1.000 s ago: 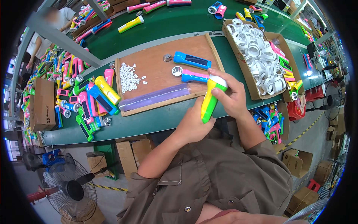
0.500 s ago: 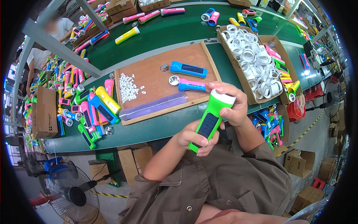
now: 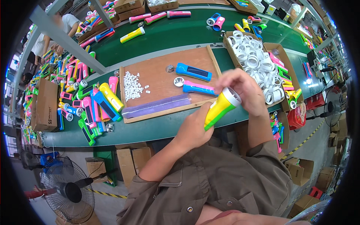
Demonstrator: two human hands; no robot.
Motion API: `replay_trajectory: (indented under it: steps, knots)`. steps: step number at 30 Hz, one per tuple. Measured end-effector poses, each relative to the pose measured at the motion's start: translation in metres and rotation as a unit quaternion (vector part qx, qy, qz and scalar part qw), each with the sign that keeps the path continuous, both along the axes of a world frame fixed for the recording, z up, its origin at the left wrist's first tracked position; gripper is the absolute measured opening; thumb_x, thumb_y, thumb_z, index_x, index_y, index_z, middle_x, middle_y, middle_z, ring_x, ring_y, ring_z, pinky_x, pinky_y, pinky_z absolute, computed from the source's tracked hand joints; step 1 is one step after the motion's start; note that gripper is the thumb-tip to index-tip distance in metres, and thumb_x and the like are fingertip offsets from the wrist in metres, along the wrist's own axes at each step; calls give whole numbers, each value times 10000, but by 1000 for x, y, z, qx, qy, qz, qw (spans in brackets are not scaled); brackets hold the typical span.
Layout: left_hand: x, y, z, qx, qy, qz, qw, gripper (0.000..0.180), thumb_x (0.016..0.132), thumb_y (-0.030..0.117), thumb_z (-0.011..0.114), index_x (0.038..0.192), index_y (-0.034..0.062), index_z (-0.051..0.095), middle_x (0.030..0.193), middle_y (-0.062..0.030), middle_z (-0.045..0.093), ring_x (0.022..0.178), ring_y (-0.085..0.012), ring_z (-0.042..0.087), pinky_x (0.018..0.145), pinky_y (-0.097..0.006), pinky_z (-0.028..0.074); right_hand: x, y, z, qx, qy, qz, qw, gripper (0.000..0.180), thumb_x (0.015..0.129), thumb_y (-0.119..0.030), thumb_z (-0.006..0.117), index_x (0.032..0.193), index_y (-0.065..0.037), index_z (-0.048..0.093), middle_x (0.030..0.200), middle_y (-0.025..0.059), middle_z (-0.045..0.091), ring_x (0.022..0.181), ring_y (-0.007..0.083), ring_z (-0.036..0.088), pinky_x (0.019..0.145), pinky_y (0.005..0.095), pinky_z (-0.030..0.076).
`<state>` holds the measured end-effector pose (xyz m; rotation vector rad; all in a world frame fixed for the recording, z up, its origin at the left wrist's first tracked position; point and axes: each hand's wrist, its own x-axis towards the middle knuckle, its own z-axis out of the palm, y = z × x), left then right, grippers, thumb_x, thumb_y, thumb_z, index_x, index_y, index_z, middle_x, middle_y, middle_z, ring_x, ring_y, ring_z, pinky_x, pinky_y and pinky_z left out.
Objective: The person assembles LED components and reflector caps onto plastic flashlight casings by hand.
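Yellow-and-green flashlight: right of the frame's centre, above the near edge of the tabletop; tilted, its white-ringed head toward the upper right. Left hand: closed around the body at the lower end. Right hand: just beside the head, fingers bent and partly blurred; cannot tell whether it touches the ring or grips anything.

Wooden board with raised edge strips: centre of frame, on the tabletop. On it, toward its right side, a blue flashlight with a dark panel; below that, a pink-and-blue flashlight, a round reflector at its left end. Small silvery part left of the blue flashlight. Heap of small white pieces at the board's left; purple translucent roll along its lower edge.

Right of the board: open carton filled with white rings; coloured flashlights in a second carton alongside.

Left of the board: pile of mixed flashlights, beside it a brown cardboard box.

Outer field: black fan, lower left; co-worker in a light top, upper left.
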<state>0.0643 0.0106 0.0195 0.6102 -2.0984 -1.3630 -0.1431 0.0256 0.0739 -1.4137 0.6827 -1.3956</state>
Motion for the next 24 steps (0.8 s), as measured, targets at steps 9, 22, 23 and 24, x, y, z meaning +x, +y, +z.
replay_trajectory:
  steps: [9, 22, 23, 24]
  knots:
    - [2, -1, 4, -86, -94, 55, 990, 552, 731, 42, 650, 1232, -26, 431, 914, -263, 600, 837, -470, 601, 687, -496, 514, 2, -18, -3, 81, 214, 37, 973, 678, 996, -545, 328, 1186, 59, 572, 1294, 207, 530, 1234, 290, 493, 1043, 420, 373]
    - [6, -10, -5, 564, 137, -317, 750, 607, 769, 36, 662, 1287, -37, 353, 712, -90, 541, 525, -176, 572, 480, -311, 464, 8, -26, 21, -53, 257, 168, 950, 439, 838, -244, 635, 1183, 24, 590, 1276, 236, 553, 1217, 367, 521, 1021, 455, 392]
    - [6, -15, -1, 491, 102, -301, 811, 556, 774, 52, 656, 1261, -45, 405, 751, -149, 592, 579, -260, 619, 531, -360, 487, 8, -27, 21, -39, 259, 138, 955, 443, 853, -265, 632, 1188, 21, 586, 1242, 222, 576, 1207, 347, 530, 1013, 443, 399]
    - [4, -14, -6, 490, 104, -298, 813, 556, 774, 52, 656, 1261, -45, 405, 751, -149, 592, 579, -260, 619, 531, -360, 487, 11, -26, 25, -40, 259, 141, 955, 443, 853, -265, 632, 1188, 21, 586, 1242, 222, 576, 1207, 347, 530, 1013, 443, 399]
